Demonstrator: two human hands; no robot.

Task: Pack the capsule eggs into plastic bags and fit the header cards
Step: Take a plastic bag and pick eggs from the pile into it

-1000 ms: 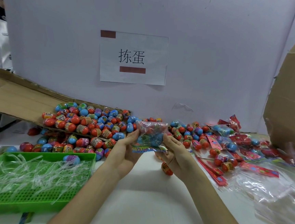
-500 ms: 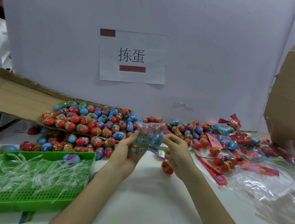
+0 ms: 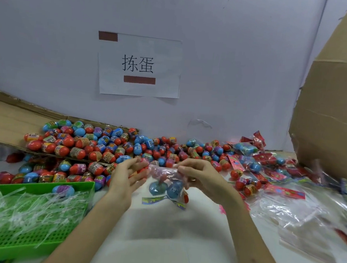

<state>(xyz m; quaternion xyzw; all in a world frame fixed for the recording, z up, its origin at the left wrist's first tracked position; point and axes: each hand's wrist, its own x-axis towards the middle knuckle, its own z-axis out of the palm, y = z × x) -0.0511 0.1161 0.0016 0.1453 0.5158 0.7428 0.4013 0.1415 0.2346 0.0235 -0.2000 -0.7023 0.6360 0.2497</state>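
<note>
Containers:
- Plastic bag [image 3: 165, 175], clear, held above the table [image 3: 158, 245] at centre, between both hands. 2 blue capsule eggs [image 3: 174, 190] hang in its lower part. The upper part is a pink-red blur, contents not readable. A green-and-yellow printed strip [image 3: 154, 200] runs along the bag's lower edge; cannot tell whether it is a header card.
- Right hand [image 3: 204, 181]: fingers curled, pinching the bag's upper right end.
- Left hand [image 3: 126, 178]: fingers loosely spread at the bag's left end and motion-blurred. Cannot tell whether it grips the bag or only touches it.
- Green basket [image 3: 37, 185], perforated, at front left. It holds a tangle of clear plastic strips [image 3: 21, 208] and 1 blue-and-purple egg [image 3: 63, 190] near its far rim.
- Cardboard flap [image 3: 3, 120] at left rear, lying at a slant, loaded with red and blue eggs.

Surface:
- White table. A loose pile of eggs [image 3: 166, 149] spreads from the flap across the back edge, behind the hands.
- At right rear are filled bags [image 3: 246, 148]. In front of them lie red header cards [image 3: 284, 191], with a few loose eggs among them.
- A heap of empty clear bags [image 3: 307, 222] lies at front right.

Room:
- Pale wall directly behind the table, with a white paper sign [image 3: 139, 65] bearing 2 printed characters and 2 brown-red bars.
- A large cardboard box [image 3: 338, 104] stands at the right edge.
</note>
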